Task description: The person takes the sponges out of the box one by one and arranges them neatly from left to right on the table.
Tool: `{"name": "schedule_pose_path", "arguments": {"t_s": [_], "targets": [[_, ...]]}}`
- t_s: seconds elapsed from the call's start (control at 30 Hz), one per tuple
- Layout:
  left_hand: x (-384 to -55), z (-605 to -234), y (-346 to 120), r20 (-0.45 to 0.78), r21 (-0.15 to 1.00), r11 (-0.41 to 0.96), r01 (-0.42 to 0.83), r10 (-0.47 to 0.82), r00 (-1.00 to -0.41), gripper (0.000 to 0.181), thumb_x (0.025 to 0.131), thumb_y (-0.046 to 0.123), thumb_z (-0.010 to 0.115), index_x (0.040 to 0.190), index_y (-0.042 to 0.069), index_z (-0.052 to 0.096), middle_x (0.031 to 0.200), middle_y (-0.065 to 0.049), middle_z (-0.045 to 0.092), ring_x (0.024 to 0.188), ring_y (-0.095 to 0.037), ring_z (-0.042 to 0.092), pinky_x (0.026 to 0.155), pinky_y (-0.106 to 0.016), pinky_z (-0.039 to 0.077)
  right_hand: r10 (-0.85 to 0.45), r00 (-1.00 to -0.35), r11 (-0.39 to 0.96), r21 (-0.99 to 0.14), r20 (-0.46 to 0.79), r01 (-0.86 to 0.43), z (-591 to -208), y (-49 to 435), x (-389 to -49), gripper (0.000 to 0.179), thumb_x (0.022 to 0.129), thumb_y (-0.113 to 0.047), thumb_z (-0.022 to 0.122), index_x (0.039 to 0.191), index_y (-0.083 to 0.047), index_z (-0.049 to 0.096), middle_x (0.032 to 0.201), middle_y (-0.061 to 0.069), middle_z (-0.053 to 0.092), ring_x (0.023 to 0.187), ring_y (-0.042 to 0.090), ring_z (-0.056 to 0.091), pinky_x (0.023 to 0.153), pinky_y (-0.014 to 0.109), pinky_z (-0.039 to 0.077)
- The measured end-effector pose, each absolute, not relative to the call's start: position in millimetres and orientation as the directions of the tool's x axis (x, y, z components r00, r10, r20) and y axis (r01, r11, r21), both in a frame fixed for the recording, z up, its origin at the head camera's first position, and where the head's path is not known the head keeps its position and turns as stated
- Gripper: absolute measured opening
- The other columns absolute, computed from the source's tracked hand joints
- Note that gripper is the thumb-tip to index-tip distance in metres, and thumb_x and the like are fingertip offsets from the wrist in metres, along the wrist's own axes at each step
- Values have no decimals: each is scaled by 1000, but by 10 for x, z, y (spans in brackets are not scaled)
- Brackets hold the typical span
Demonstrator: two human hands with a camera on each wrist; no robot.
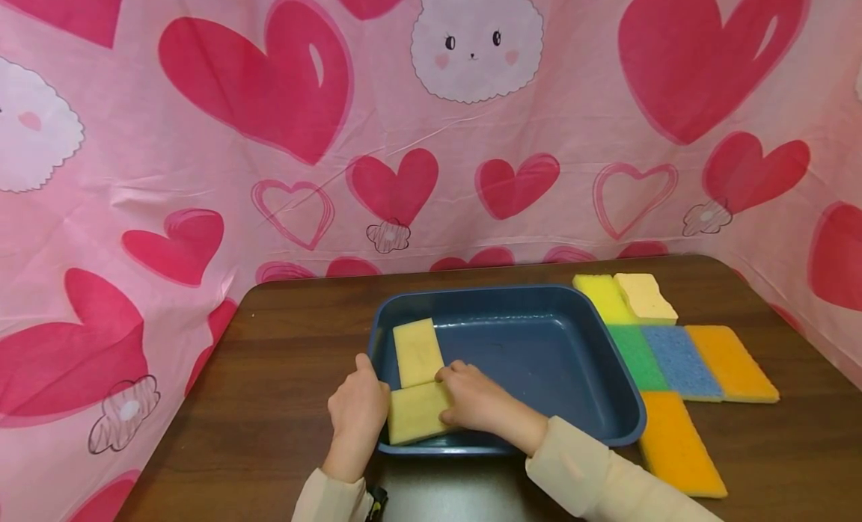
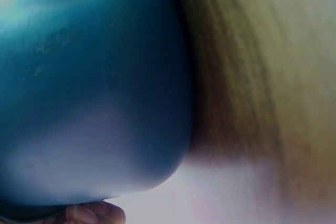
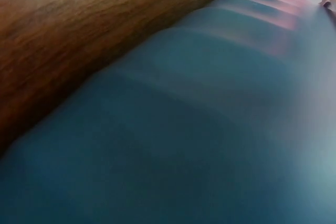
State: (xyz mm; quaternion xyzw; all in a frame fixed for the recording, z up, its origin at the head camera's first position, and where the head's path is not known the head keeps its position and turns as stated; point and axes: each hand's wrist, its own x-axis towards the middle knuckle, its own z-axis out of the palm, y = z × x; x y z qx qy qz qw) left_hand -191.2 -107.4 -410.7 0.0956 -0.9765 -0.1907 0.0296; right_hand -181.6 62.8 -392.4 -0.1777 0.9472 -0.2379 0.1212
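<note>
A dark blue rectangular pan (image 1: 539, 357) sits on the table. Two yellow sponges lie inside along its left side: a farther sponge (image 1: 417, 351) lengthwise and a nearer sponge (image 1: 417, 415) crosswise, edges meeting. My left hand (image 1: 357, 410) grips the pan's left rim; in the left wrist view its fingers (image 2: 97, 213) show at the rim, beside the pan's outer wall (image 2: 105, 93). My right hand (image 1: 481, 398) reaches over the near rim and holds the nearer sponge by its right end. The right wrist view shows mostly pan wall (image 3: 157, 129), blurred.
Right of the pan lie a bright yellow sponge (image 1: 602, 296), a cream sponge (image 1: 645, 296), a green sponge (image 1: 636, 357), a blue sponge (image 1: 680, 361) and two orange ones, a farther orange sponge (image 1: 730, 361) and a nearer orange sponge (image 1: 680, 443). A pink heart-print cloth (image 1: 431, 133) hangs behind the wooden table (image 1: 269, 402).
</note>
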Motion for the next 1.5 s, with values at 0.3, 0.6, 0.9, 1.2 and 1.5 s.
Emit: {"name": "schedule_pose_path", "arguments": {"t_s": [0.3,0.6,0.9,1.2,1.5], "targets": [[-1921,-4116,-1079,-1,383,905,-184,-199,-980,20,86,11,53,101,-1,46,59,-13,52,49,-25,49,47,-37,36,-411,-901,859,-391,-140,-331,-3950,625,-1804,50,67,-7,78,114,-3,60,101,11,57,79,20,40,72,32,39],[-1915,-4120,-1078,6,371,911,-180,-196,-981,22,85,10,55,102,-1,46,57,-12,51,48,-24,49,46,-37,36,-380,-909,873,-392,-170,-292,-3924,643,-1785,56,64,-15,86,115,-8,65,90,8,52,76,20,34,68,31,31],[-1916,-4114,-1078,-4,364,912,-189,-202,-979,25,86,12,56,105,-1,46,59,-12,52,49,-24,50,47,-37,39,-389,-909,832,-481,-147,-278,-3918,690,-1789,35,69,-11,81,99,-7,63,88,6,52,76,19,40,68,32,37],[-1904,-4118,-1078,25,369,913,-175,-198,-980,24,85,11,55,104,-2,47,58,-13,52,48,-24,50,46,-38,39,-389,-909,783,-574,-150,-240,-3897,710,-1820,21,73,-6,76,88,-6,62,83,4,62,72,16,49,66,34,43],[-1903,-4116,-1080,30,370,913,-170,-195,-980,22,85,11,56,100,-1,46,61,-15,55,51,-26,53,48,-41,41,-401,-901,775,-587,-168,-235,-3827,752,-1819,23,76,-4,74,99,-2,71,95,10,69,86,22,61,77,42,50]]}}
